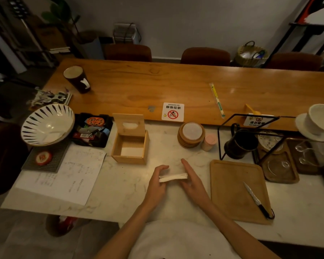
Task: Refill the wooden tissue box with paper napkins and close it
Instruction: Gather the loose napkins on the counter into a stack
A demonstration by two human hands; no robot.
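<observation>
A person stood at a pale marble counter [120, 186], seen from above by a head-worn camera in dim, warm light. Both bare hands met in front of the body around a thin stack of white paper napkins [173, 177]. The left hand [156, 184] curled around the stack's left end, fingers over the top and gripping it. The right hand [192, 179] lay flat and open-fingered, its palm pressed against the stack's right end, so the napkins were held between the 2 hands just above the counter. The wooden tissue box [130, 148] sat on the counter beyond the hands and a little to the left, apart from them. Its hinged lid [129, 124] stood upright at the back, showing an oval slot, and a white layer lay at the bottom of the open box. Left of the box lay a printed sheet of paper [71, 174], a black tray of small items [93, 130] and a striped bowl [48, 124]. To the right lay a wooden cutting board [236, 189] with a knife [256, 200] on it. Behind the marble ran a long wooden table [176, 86] bearing a no-smoking sign [173, 111].
</observation>
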